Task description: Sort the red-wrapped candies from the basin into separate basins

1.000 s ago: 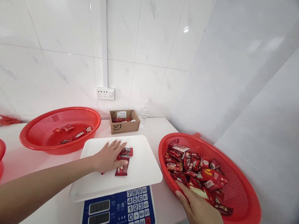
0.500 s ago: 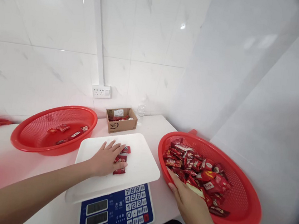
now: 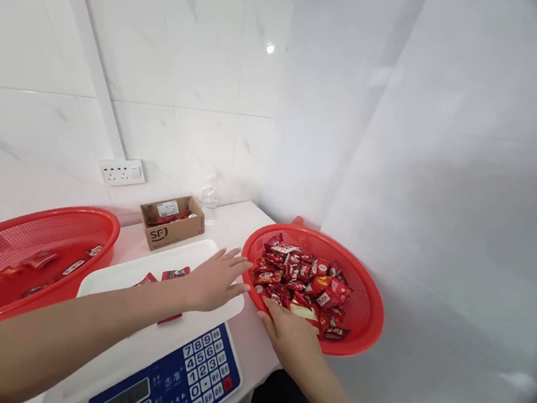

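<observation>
My left hand [image 3: 218, 280] is open above the right side of the white scale tray [image 3: 222, 303], its fingertips near the left rim of the red plastic basket [image 3: 373, 304]. Wrapped red packets, likely sweets [image 3: 299, 273], are heaped in that basket, with a pale yellow piece [image 3: 307, 312] near the front. My right hand [image 3: 293, 343] grips the basket's front rim, thumb outside; its other fingers are mostly hidden. Several red packets [image 3: 175, 273] lie on the tray, partly covered by my left forearm.
Below the tray is the scale's blue keypad panel [image 3: 171, 378]. A second red basket [image 3: 101, 221] with a few packets stands at left. Behind the tray are a small cardboard box [image 3: 175, 230] and a clear bottle [image 3: 209, 196]. A wall rises behind the right basket.
My left hand has left the packets on the tray and moved right toward the full basket, holding nothing. My right hand stays at its rim. The view has turned right.
</observation>
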Tool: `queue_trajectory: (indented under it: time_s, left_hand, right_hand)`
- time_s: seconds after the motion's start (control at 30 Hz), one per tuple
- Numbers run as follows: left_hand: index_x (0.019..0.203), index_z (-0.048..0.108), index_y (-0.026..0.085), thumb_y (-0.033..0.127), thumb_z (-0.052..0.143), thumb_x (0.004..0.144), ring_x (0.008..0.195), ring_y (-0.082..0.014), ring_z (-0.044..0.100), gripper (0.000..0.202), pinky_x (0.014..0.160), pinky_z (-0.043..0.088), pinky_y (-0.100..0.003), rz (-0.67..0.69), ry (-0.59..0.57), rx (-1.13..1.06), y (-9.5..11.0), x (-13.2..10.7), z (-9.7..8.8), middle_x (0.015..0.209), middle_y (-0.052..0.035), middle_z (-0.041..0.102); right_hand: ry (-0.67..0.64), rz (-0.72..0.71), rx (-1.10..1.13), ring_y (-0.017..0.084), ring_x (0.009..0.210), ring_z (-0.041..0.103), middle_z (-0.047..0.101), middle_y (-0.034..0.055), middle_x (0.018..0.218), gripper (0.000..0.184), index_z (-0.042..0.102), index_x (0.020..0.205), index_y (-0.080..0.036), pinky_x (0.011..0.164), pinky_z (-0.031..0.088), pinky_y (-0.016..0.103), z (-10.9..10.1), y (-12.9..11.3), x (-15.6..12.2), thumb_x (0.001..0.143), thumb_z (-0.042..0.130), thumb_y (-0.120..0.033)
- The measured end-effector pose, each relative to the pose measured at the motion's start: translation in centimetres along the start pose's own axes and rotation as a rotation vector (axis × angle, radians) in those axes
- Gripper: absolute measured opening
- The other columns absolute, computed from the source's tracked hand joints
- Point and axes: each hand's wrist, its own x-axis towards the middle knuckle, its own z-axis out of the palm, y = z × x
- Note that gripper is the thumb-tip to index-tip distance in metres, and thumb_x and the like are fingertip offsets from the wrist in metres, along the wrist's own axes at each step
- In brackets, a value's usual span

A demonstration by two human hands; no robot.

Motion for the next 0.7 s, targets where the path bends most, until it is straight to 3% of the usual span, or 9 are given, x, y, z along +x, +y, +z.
queue_trajectory:
  time_s: [0.1,0.17,0.3,0.4,0.5,0.7]
  left_hand:
    - [0.110,0.060,0.020,0.040,0.043,0.088,0.127,-0.0261,0.038,0.034,0.106,0.025,-0.041,0.060,-0.081,0.081,2.0,4.6,0.7,0.117,-0.0079,0.062]
    - [0.100,0.064,0.016,0.035,0.054,0.082,0.116,-0.0309,0.048,0.028,0.102,0.029,-0.045,0.044,-0.132,0.126,2.9,7.4,1.7,0.107,-0.0130,0.065]
    - [0.112,0.058,0.016,0.030,0.067,0.074,0.114,-0.0327,0.048,0.041,0.096,0.035,-0.050,-0.006,-0.243,0.167,3.3,11.3,3.9,0.118,-0.0154,0.058]
    - [0.121,0.050,0.020,0.035,0.058,0.083,0.107,-0.0241,0.053,0.041,0.089,0.045,-0.046,-0.007,-0.343,0.148,3.0,12.6,5.0,0.124,-0.0104,0.052]
    - [0.118,0.051,0.018,0.034,0.054,0.086,0.098,-0.0203,0.057,0.036,0.082,0.049,-0.041,-0.014,-0.402,0.146,2.6,13.2,5.3,0.117,-0.0085,0.055]
    - [0.110,0.056,0.017,0.033,0.055,0.086,0.097,-0.0197,0.058,0.030,0.082,0.049,-0.040,-0.022,-0.358,0.171,2.1,13.3,4.9,0.112,-0.0074,0.058]
  right_hand:
    - [0.006,-0.002,0.005,0.027,0.092,0.064,0.067,0.0108,0.108,0.039,0.052,0.123,-0.019,0.068,0.045,0.033,0.0,0.1,-0.1,0.094,0.032,-0.034]
    - [0.018,-0.013,0.019,0.027,0.091,0.064,0.068,0.0103,0.105,0.037,0.052,0.122,-0.019,0.067,0.045,0.033,-0.1,0.1,-0.1,0.093,0.034,-0.034]
    - [0.038,-0.030,0.042,0.025,0.092,0.065,0.069,0.0081,0.103,0.033,0.054,0.118,-0.022,0.067,0.045,0.030,-0.3,0.1,-0.2,0.093,0.036,-0.031]
    - [0.055,-0.036,0.042,0.025,0.090,0.065,0.069,0.0076,0.102,0.032,0.053,0.119,-0.023,0.066,0.045,0.030,-0.5,0.0,-0.3,0.092,0.037,-0.030]
    - [0.074,-0.038,0.038,0.026,0.089,0.065,0.069,0.0075,0.101,0.032,0.054,0.119,-0.023,0.066,0.045,0.031,-0.5,0.0,-0.3,0.092,0.037,-0.030]
    - [0.047,-0.021,0.038,0.026,0.091,0.065,0.069,0.0096,0.101,0.031,0.056,0.114,-0.021,0.069,0.046,0.032,-0.6,-0.1,-0.3,0.091,0.037,-0.030]
